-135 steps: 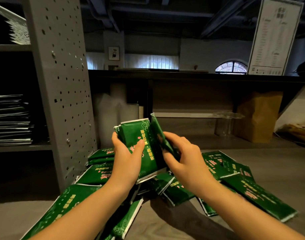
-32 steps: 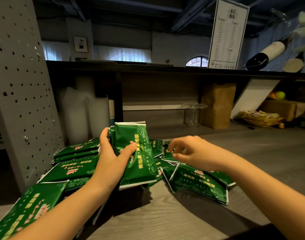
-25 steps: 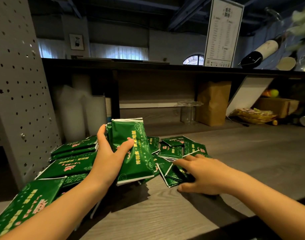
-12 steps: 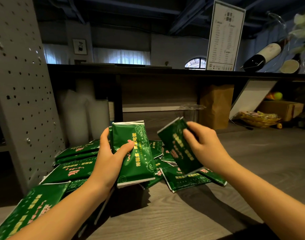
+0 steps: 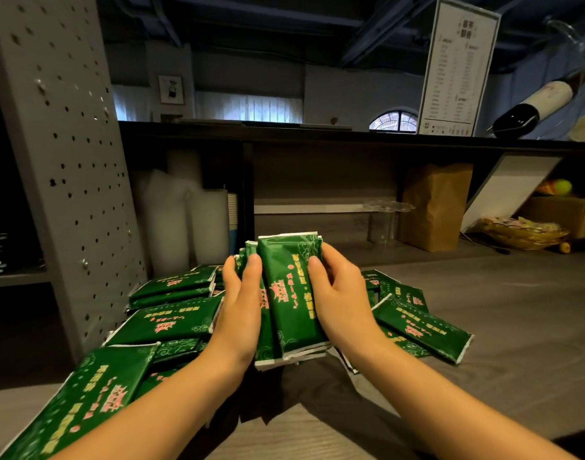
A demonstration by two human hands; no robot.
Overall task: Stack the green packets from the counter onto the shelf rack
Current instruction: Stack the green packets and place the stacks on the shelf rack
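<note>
i see the left grip [image 5: 241, 310] and right grip [image 5: 342, 300] both clenched round one upright bundle of glossy green foil packets [image 5: 289, 293], thumbs on its front. loose green packets [image 5: 175, 322] lie heaped beneath and on either side on the grey wood-grain worktop [image 5: 500, 376]. the grey perforated metal shelf rack [image 5: 69, 167] stands to the left.

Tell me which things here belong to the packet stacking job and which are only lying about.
Job: held packet bundle, left hand, right hand, loose packets, counter, shelf rack.
Lying about: paper bag, wine bottle, menu sign, cardboard box.
</note>
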